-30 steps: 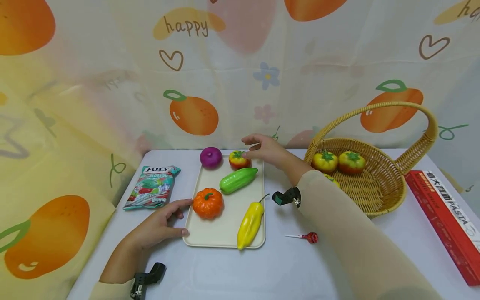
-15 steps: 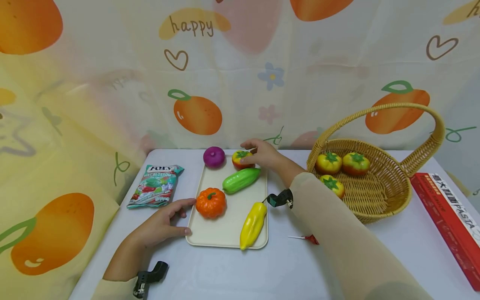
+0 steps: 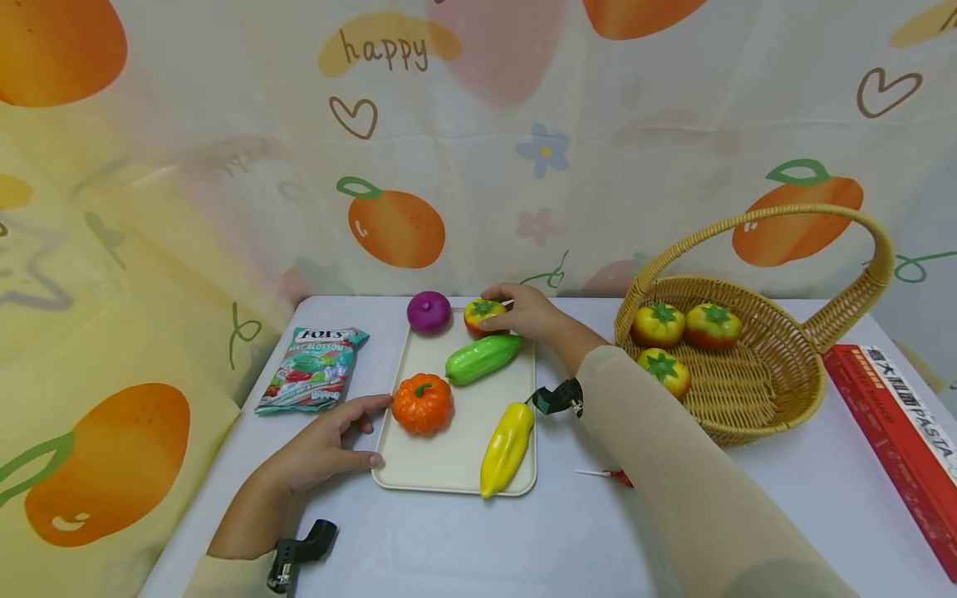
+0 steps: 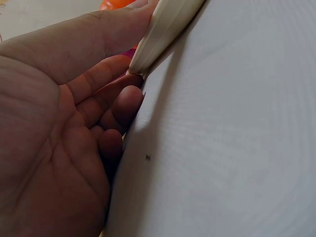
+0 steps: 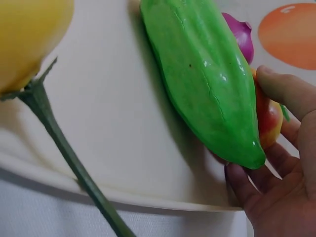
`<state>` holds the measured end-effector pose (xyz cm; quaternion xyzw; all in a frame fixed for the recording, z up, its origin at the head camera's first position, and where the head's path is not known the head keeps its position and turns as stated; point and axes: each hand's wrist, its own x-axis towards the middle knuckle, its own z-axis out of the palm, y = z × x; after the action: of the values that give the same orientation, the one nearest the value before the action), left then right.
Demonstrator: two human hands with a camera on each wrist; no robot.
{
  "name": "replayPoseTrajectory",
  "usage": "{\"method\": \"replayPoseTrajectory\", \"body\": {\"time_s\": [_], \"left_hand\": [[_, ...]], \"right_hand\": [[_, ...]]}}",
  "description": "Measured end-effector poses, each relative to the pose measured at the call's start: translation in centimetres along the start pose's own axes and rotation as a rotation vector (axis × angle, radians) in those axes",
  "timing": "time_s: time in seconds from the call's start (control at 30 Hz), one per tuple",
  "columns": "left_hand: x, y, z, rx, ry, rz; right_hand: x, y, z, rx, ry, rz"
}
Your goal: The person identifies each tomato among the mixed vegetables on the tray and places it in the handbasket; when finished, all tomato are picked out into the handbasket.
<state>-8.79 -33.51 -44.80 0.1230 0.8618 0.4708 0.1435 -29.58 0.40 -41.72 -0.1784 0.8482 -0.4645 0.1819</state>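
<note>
My right hand point(image 3: 532, 317) grips a red-and-yellow toy tomato point(image 3: 479, 315) at the far right corner of a cream tray point(image 3: 458, 453). In the right wrist view, the thumb is on the tomato's side and the other fingers curl beneath, with a green cucumber-shaped vegetable point(image 5: 207, 84) partly hiding the fruit. My left hand point(image 3: 323, 447) rests at the tray's left edge, its thumb and index finger spread along the rim. An orange pumpkin point(image 3: 422, 404) sits near that index finger. Also on the tray are a yellow pepper point(image 3: 507, 450) and, at the far left corner, a purple onion point(image 3: 429, 313).
A wicker basket point(image 3: 792, 399) with several similar tomatoes stands at the right. Beyond it lies a red pasta box point(image 3: 885, 448). A lollipop point(image 3: 598, 473) is partly covered by my right sleeve. A candy bag point(image 3: 312, 370) lies left of the tray. A patterned cloth hangs behind.
My right hand has come down and left onto the tomato, its fingers closing around it. The left hand stays at the tray's edge. The view has shifted slightly.
</note>
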Motion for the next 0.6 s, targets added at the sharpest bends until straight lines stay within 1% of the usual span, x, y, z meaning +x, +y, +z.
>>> {"method": "replayPoseTrajectory", "body": {"time_s": [0.33,0.5,0.6], "left_hand": [[0.14,0.17,0.06,-0.003,-0.010,-0.007],[0.10,0.24,0.04,0.007,-0.002,-0.007],[0.04,0.22,0.02,0.020,0.004,-0.001]], "right_hand": [[0.10,0.41,-0.13,0.025,0.017,0.014],[0.07,0.12,-0.42,0.072,0.031,0.017],[0.12,-0.19,-0.62,0.074,0.040,0.009]]}}
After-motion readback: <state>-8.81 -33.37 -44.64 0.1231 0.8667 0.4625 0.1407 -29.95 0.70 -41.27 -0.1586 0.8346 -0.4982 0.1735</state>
